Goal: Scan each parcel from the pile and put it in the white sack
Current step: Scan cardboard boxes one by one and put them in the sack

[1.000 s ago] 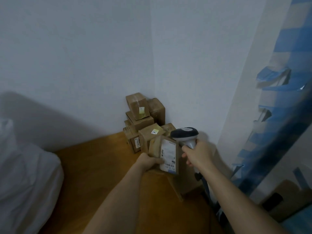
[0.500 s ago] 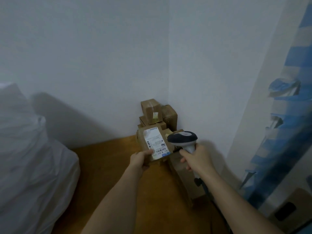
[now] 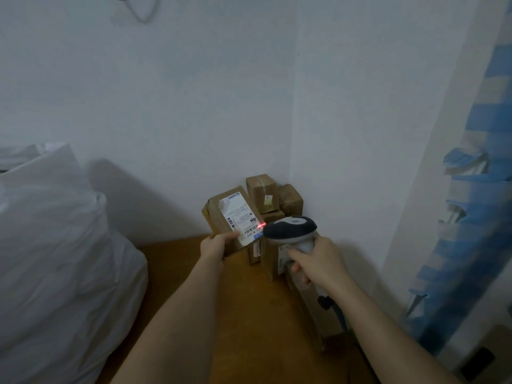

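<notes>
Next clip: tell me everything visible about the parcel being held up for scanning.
The parcel is a small brown cardboard box, held tilted in front of the pile in the corner. A white shipping label with printed text and barcodes covers most of its facing side, with a blue patch at the lower edge. The left hand grips its lower corner, thumb on the label's edge. A red scan line glows at the label's right edge, just ahead of the scanner gripped in the right hand.
</notes>
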